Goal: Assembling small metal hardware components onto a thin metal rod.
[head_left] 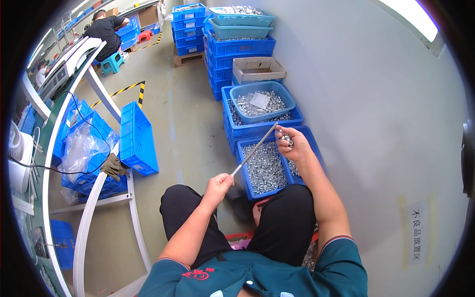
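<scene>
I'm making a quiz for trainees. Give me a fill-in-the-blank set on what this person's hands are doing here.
1. The left hand grips the lower end of a thin metal ____.
2. The right hand holds several small metal nuts at the rod's ____ end.
3. Below the hands, a ____ crate is full of small metal parts.

Missing words: rod; upper; blue

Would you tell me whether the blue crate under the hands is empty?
No, the blue crate below the left hand and right hand is filled with small metal parts.
</scene>
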The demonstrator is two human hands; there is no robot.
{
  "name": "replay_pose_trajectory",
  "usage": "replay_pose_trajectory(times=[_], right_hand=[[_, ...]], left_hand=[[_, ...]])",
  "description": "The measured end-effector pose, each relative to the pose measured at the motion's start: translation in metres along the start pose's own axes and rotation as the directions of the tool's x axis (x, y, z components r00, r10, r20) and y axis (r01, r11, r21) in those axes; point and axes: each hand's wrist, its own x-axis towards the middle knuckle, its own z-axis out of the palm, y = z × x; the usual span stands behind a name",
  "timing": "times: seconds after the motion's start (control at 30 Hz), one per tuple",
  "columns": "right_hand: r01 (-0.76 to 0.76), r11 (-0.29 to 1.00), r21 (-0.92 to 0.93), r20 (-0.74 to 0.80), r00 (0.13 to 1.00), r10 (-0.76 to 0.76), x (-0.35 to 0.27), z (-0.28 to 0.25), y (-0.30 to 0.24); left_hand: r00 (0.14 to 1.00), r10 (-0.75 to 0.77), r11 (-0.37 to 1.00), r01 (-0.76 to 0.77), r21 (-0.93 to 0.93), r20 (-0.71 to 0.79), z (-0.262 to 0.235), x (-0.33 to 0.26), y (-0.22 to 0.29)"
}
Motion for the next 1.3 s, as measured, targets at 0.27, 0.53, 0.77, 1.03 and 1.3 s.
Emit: replay_pose_trajectory(times=[0.27, 0.53, 0.77, 1.03, 1.3], right_hand=[[0.115, 0.993, 0.039, 0.02, 0.993, -0.116, -0.005, 0.003, -0.001], [0.043, 0.998, -0.053, 0.006, 0.999, -0.043, -0.007, 0.005, -0.004], [-0.083, 0.964, -0.251, -0.06, 0.996, 0.07, -0.009, 0.002, -0.015], [-0.003, 0.955, -0.298, -0.059, 0.998, -0.016, -0.013, 0.02, -0.004], [-0.027, 0.998, -0.048, -0.057, 0.998, 0.025, -0.006, 0.008, -0.004]], left_hand=[[0.995, 0.103, 0.989, -0.101, 0.106, -0.012, 0.0, 0.001, -0.009], [0.991, 0.135, 0.978, -0.133, 0.161, -0.001, 0.0, 0.0, -0.011], [0.987, 0.148, 0.925, -0.116, 0.361, -0.063, -0.003, -0.005, -0.008], [0.984, 0.167, 0.97, -0.154, 0.188, -0.057, 0.001, 0.0, -0.013], [0.99, 0.122, 0.99, -0.116, 0.083, -0.067, 0.004, 0.007, -0.011]])
